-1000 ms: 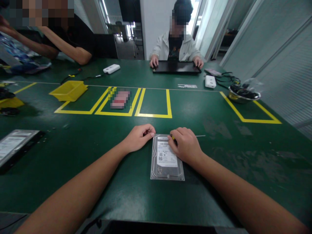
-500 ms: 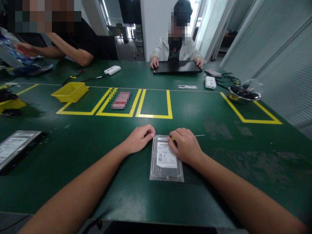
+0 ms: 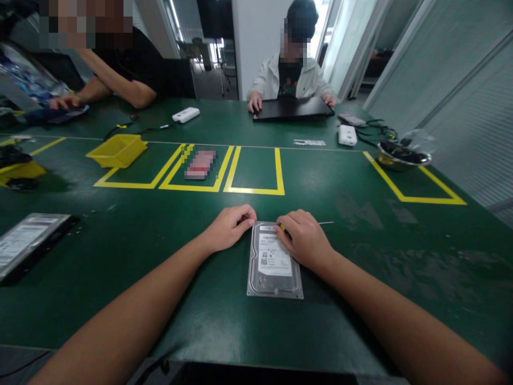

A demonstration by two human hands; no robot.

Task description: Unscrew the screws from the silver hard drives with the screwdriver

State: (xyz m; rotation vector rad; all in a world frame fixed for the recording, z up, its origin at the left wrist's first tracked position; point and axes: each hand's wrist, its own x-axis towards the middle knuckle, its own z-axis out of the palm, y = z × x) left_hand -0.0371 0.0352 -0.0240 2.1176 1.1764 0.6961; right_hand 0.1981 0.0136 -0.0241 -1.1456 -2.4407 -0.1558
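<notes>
Little has moved since the earlier frames: we note both hands and the hard drive (image 3: 274, 261) keep their places, while a co-worker's hand (image 3: 64, 101) at far left now rests on the table (image 3: 120, 240).

We judge two risks. First, the slim screwdriver (image 3: 316, 223), whose yellow handle shows between the fingers of our right hand (image 3: 305, 241) and whose thin shaft points right across the mat, could roll free or scratch the label if the curled hand loosens. Second, the drive lies loose on the smooth green surface; a push from one side only could make it slide or turn.

Our left hand (image 3: 229, 227) is closed in a loose fist at the drive's upper left corner, fingertips pinched together; we cannot tell whether it holds a small part. Our right hand is closed around the screwdriver and rests on the drive's upper right corner.

We find the drive lying flat, label up, between our two forearms, near the table's front edge. Its casing is silver metal with a white printed label and rounded lid contour. A second drive (image 3: 24, 243) lies well apart at left.
</notes>
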